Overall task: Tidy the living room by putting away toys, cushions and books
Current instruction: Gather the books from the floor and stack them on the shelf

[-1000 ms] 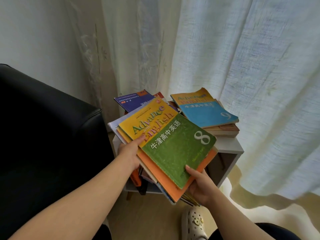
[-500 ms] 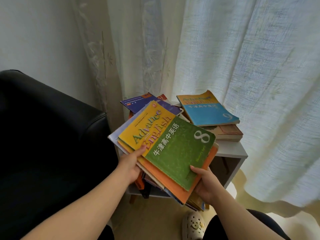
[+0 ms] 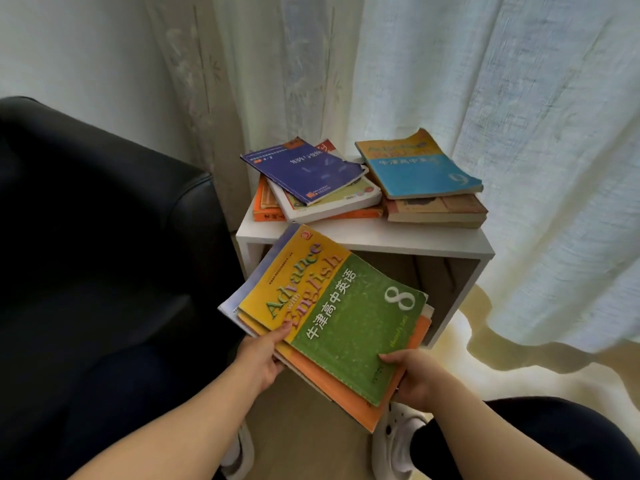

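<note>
Green-topped book stack (image 3: 346,317) held by left grip (image 3: 261,358), right grip (image 3: 415,379); shelf (image 3: 381,237) beyond.

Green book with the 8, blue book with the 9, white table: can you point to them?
Green book (image 3: 353,317): head view, middle of its green cover.
Blue book (image 3: 417,174): head view, blue part of its cover.
White table (image 3: 398,237): head view, bare front strip of its top.

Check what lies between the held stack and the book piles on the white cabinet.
Head view: beyond the held stack, only a bare strip of cabinet top.
</note>
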